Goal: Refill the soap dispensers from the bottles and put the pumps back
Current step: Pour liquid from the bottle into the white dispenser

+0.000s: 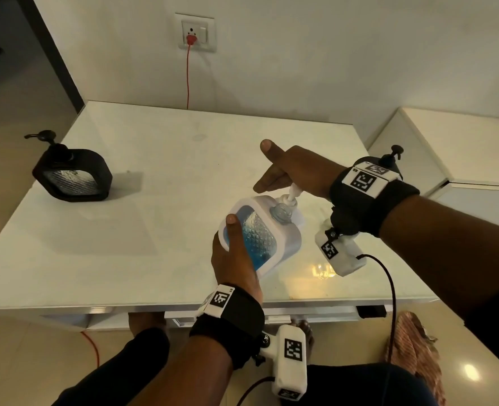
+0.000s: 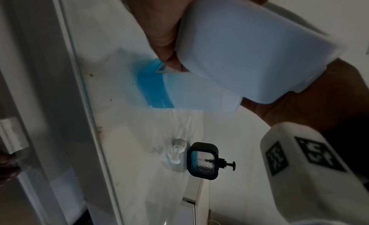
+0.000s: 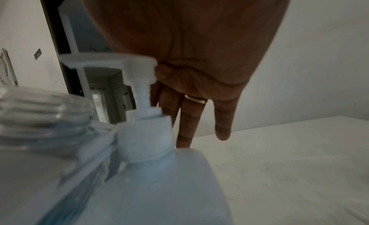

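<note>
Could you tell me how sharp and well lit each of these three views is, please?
Head view: bright and sharp, glare patch on the table. Left wrist view: dim, white dispenser motion-blurred. Right wrist view: dim, the near threaded neck and pump soft.

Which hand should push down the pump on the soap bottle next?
The right hand. Its flat palm sits right over the pump, fingers straight. The left hand is busy: it grips the tilted white dispenser, whose open neck is beside that pump.
</note>
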A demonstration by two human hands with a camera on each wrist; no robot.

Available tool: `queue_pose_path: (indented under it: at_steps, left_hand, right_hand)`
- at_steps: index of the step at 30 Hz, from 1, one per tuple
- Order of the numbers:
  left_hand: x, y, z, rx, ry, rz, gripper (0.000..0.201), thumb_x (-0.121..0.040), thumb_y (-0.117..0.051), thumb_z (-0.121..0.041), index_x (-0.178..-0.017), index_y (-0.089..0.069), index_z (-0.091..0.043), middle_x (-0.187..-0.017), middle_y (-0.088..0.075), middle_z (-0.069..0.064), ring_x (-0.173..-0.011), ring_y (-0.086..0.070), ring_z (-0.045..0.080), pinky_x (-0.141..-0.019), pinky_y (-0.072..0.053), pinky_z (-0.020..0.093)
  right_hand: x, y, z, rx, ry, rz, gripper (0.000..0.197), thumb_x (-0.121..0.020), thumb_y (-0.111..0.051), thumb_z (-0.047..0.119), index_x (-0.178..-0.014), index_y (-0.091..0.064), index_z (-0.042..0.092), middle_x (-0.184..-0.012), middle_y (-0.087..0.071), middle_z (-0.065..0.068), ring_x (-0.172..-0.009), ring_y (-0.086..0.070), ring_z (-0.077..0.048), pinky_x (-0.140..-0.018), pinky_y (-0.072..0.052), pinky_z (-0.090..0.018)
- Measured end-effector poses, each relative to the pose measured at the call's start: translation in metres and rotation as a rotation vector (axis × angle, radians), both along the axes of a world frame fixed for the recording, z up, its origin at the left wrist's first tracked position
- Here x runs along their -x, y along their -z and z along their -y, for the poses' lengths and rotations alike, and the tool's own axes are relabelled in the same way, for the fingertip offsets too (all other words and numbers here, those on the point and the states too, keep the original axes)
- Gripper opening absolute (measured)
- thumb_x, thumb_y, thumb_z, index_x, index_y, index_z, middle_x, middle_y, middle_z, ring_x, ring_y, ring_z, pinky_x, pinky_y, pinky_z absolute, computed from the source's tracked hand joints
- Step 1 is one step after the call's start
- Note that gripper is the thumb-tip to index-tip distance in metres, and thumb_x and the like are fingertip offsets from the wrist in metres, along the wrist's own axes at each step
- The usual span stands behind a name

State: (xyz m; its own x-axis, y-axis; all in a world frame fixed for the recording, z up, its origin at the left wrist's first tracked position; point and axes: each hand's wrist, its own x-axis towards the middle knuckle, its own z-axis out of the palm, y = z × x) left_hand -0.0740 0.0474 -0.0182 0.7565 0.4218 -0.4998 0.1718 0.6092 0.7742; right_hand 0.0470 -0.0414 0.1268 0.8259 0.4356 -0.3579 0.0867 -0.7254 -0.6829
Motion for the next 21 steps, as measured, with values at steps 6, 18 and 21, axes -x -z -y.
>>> queue_pose_path:
  at_steps: [6,18,21]
  left_hand:
    - [0.004,-0.003,0.001,0.044,-0.006,0.023,0.058,-0.075,-0.061,-0.078,-0.118,-0.067,-0.04,-0.12,-0.075,0.0,-0.111,-0.072,0.027,-0.098,-0.06,0.055]
    - [0.001,-0.004,-0.008,0.099,-0.066,0.027,0.076,-0.068,-0.066,-0.08,-0.13,-0.066,-0.035,-0.123,-0.075,0.005,-0.112,-0.073,0.031,-0.096,-0.059,0.061]
    - [0.0,-0.004,-0.01,0.106,-0.073,0.026,0.072,-0.07,-0.066,-0.077,-0.129,-0.066,-0.037,-0.123,-0.075,0.004,-0.112,-0.073,0.031,-0.095,-0.059,0.061]
  right_hand:
    - [0.001,0.005,0.031,-0.107,-0.025,0.021,0.031,-0.105,-0.046,0.02,-0.109,-0.077,0.015,-0.111,-0.076,0.002,-0.11,-0.069,-0.018,-0.104,-0.051,-0.049]
    - [0.008,0.033,0.058,0.096,-0.309,-0.099,0.081,-0.075,-0.082,0.003,-0.145,-0.049,0.026,-0.143,-0.056,0.013,-0.133,-0.051,-0.002,-0.115,-0.037,-0.024]
    - [0.009,0.046,0.054,0.127,-0.239,-0.054,0.083,-0.065,-0.092,0.03,-0.138,-0.053,0.024,-0.132,-0.063,0.015,-0.119,-0.061,-0.005,-0.11,-0.047,-0.037]
